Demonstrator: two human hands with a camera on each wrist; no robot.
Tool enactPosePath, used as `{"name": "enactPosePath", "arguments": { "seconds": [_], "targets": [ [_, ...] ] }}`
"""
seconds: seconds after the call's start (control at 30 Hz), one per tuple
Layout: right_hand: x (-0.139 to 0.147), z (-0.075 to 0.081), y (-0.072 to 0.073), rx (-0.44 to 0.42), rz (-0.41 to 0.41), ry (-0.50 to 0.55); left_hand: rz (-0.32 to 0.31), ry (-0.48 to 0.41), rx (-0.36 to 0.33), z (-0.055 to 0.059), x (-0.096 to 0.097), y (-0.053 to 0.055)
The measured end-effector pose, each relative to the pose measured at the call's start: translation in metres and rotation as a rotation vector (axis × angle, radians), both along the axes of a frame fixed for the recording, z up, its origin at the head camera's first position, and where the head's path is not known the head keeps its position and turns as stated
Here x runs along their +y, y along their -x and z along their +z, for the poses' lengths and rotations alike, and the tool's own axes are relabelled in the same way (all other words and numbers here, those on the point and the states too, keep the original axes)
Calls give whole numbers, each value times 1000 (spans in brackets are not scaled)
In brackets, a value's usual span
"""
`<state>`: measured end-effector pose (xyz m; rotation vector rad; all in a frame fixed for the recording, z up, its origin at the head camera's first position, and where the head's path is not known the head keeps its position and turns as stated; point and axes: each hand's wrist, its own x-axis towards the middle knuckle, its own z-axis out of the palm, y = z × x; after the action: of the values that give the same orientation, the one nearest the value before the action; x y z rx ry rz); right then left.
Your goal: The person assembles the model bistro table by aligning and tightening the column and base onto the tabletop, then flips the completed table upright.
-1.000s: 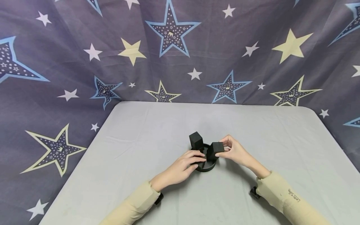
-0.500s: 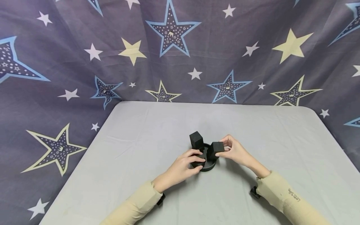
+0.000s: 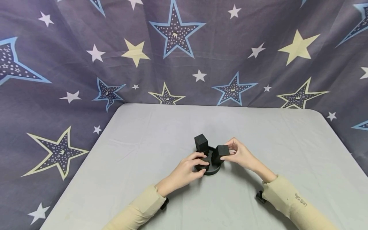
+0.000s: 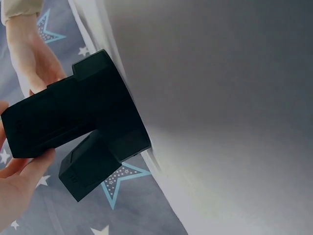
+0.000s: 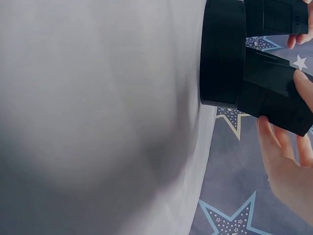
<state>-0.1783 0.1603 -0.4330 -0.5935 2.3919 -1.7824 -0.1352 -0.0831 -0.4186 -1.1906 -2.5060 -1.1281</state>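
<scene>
A round black base sits at the middle of the table, with black square-ended blocks rising from it and leaning outward. On its right side, my right hand pinches one black block between thumb and fingers. My left hand grips another block on the left side, mostly covered by the fingers in the head view. Behind, a third black block stands untouched. The left wrist view has the base side-on; the right wrist view shows the right hand's block joining the base.
A pale grey cloth covers the table. Dark fabric with printed stars hangs behind and at both sides. Small black devices are strapped under both sleeve cuffs.
My left hand has lifted its fingers slightly and come round the left block, its thumb shifting to the near side. The right hand stays on its block, almost still.
</scene>
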Motion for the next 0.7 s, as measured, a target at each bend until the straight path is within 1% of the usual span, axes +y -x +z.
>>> {"name": "enactPosePath", "arguments": {
  "seconds": [0.23, 0.53, 0.63, 0.7],
  "targets": [
    [-2, 0, -1, -14, -38, -17, -2, -7, -9, -2, 0, 2],
    [-4, 2, -3, -20, -54, -23, -6, -13, -26, -2, 0, 2],
    [-4, 1, -4, -19, -58, -42, 2, -11, -42, -1, -1, 2],
    [-3, 0, -5, -25, -45, -55, 18, -8, -67, 0, -2, 1]
  ]
}}
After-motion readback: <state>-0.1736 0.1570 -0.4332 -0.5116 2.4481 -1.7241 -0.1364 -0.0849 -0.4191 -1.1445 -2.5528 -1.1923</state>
